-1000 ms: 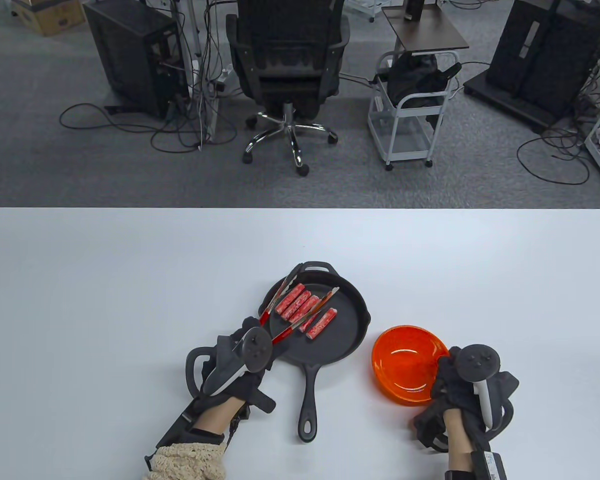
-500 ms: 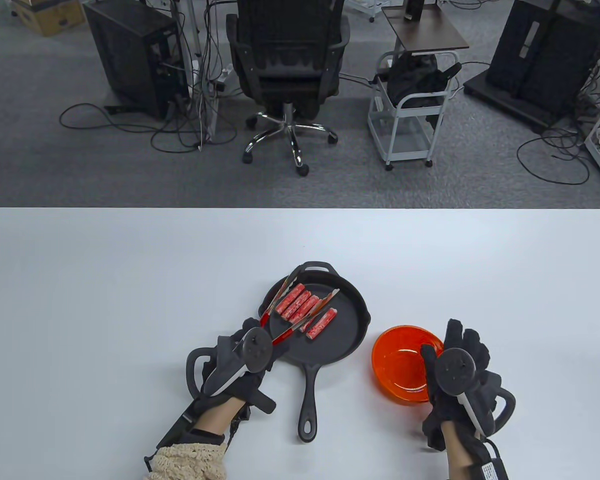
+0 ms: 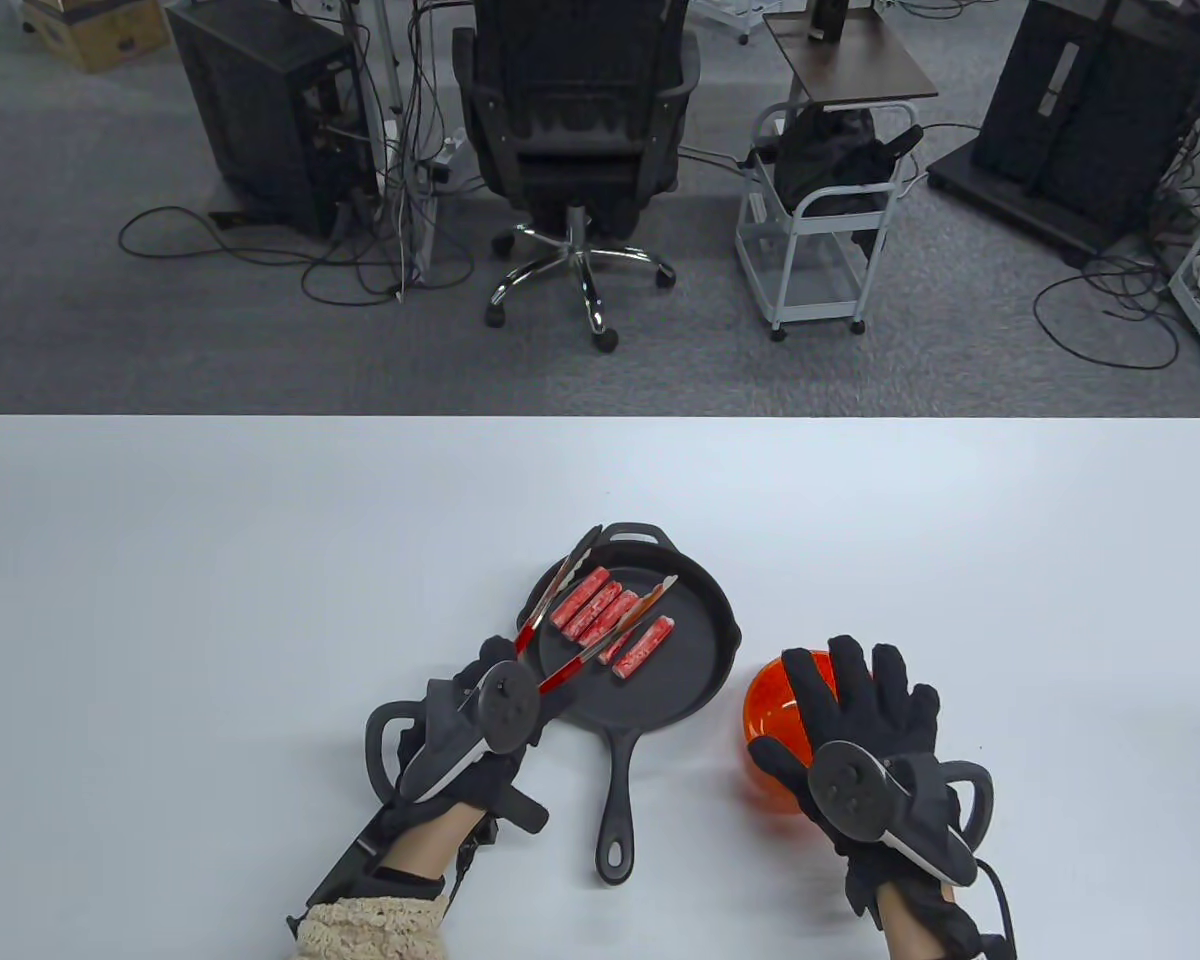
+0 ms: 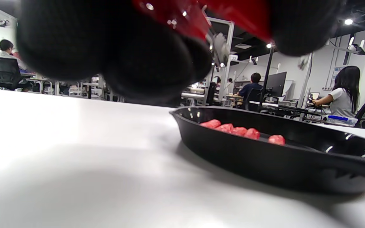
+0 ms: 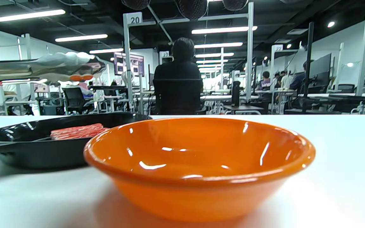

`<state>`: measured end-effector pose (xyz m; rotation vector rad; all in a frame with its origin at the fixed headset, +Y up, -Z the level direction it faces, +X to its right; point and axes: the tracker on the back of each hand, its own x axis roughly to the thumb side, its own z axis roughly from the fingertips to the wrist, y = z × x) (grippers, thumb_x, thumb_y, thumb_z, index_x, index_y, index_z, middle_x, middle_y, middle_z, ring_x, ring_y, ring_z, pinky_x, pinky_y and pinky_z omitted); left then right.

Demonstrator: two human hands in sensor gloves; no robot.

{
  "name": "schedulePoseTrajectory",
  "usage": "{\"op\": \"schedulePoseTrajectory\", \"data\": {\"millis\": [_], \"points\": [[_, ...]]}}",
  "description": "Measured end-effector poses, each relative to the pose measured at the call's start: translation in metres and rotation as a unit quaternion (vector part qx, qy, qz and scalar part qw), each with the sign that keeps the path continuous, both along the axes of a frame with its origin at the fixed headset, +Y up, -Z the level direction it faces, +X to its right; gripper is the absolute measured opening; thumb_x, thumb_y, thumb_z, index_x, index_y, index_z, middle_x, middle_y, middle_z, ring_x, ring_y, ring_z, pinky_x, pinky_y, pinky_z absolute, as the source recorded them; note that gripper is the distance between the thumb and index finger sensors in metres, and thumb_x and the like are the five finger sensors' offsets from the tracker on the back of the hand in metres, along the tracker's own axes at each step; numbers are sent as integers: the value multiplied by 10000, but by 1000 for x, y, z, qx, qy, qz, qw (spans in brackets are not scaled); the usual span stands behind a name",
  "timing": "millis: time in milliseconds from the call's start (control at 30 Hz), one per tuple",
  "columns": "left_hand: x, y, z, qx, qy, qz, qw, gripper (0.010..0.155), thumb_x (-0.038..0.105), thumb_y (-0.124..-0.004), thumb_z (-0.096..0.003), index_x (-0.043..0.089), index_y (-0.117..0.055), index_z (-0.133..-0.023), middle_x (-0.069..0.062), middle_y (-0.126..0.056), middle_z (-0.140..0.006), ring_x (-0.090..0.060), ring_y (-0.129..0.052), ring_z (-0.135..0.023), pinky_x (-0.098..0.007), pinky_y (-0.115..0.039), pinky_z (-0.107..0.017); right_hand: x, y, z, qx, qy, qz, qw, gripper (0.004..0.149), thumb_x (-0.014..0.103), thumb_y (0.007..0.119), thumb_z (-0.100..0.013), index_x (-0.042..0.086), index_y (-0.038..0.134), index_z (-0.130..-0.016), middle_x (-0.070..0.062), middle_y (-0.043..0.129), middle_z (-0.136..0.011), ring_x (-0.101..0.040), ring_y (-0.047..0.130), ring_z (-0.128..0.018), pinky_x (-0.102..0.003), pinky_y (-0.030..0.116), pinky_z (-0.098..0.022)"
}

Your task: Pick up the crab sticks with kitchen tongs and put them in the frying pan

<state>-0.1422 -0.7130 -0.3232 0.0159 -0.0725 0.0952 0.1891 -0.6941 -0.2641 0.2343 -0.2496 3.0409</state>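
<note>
five red-and-white crab sticks (image 3: 610, 626) lying in one black cast-iron frying pan (image 3: 700, 640). one pair of red-handled metal kitchen tongs (image 3: 585, 615) gripped in left hand (image 3: 480, 730), arms spread over the sticks. right hand (image 3: 865, 735), beside one glossy orange bowl (image 3: 775, 715) earlier, now flat-fingered above it.

Five crab sticks (image 3: 612, 622) in one frying pan (image 3: 695, 672), one pair of tongs (image 3: 588, 618), one orange bowl (image 3: 772, 715), two gloved hands, one desk (image 3: 260, 560)

Black frying pan (image 3: 695, 650); red-mottled crab sticks (image 3: 610, 622); orange bowl (image 5: 198, 164)
</note>
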Motion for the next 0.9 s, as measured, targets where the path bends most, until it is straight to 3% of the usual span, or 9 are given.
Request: {"op": "schedulePoseTrajectory", "data": {"millis": [167,333,567,733,900], "points": [[1,4,3,7,-2,-6,1000,945,778,-671,-531,8,-663,-1079,-14,-967,-754,-152,-1045,-353,-408,-907,-323,-3,-1,-1,-10,6,11,1000,854,716,435,-501,277,263,-1212,-209,291,-1257,-570,243,-1088,-796,349,-696],[-9,23,12,27,5,-3,1000,951,779,-675,-527,6,-664,-1081,-21,-969,-756,-158,-1047,-353,-412,-906,-322,-6,-1,0,-8,9,12,1000,857,717,428,-502,273,251,-1214,-213,287,-1257,-571,242,-1088,-796,344,-696],[-64,42,40,37,63,17,997,952,766,-678,-534,-5,-656,-1092,-50,-967,-776,-179,-1046,-348,-429,-900,-316,-8,-3,-2,-16,8,5,1000,855,713,432,-502,272,251,-1213,-210,293,-1257,-567,252,-1090,-795,343,-695],[-107,30,52,29,129,34,991,936,730,-681,-549,-21,-629,-1105,-77,-957,-801,-192,-1042,-344,-436,-896,-309,-11,-7,-3,-23,8,14,1000,853,711,432,-504,271,251,-1212,-211,297,-1256,-567,258,-1087,-792,349,-694],[-131,8,53,-19,181,15,983,931,721,-676,-558,-24,-613,-1112,-80,-947,-814,-179,-1037,-332,-439,-892,-308,-17,-12,-4,-37,14,17,999,850,708,434,-505,272,248,-1211,-212,297,-1255,-567,256,-1087,-791,346,-694]]}}
